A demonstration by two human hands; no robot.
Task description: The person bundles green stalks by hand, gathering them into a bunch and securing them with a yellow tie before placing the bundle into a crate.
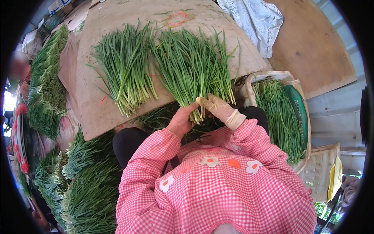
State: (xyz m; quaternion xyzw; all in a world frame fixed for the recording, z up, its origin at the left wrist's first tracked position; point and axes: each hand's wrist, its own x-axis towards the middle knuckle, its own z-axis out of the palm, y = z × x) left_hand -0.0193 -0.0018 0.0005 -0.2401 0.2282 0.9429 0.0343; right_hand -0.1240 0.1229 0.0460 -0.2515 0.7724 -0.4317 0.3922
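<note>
My left hand, bare, is closed round the pale stem ends of a bunch of garlic chives. Beside it, my right hand wears a whitish glove with a yellow stain and pinches the same stem ends. The leaves of this bunch fan out away from me over the wooden board, and its stems overhang the near edge. To the left lies a second pile of chives, its cut ends toward me. The undersides of both hands and some fingertips are hidden.
A white crate of chives with a green bag stands at right. Large heaps of chives lie at left. Reddish bands and a white patterned cloth are at the far side. Another person appears at the left rim.
</note>
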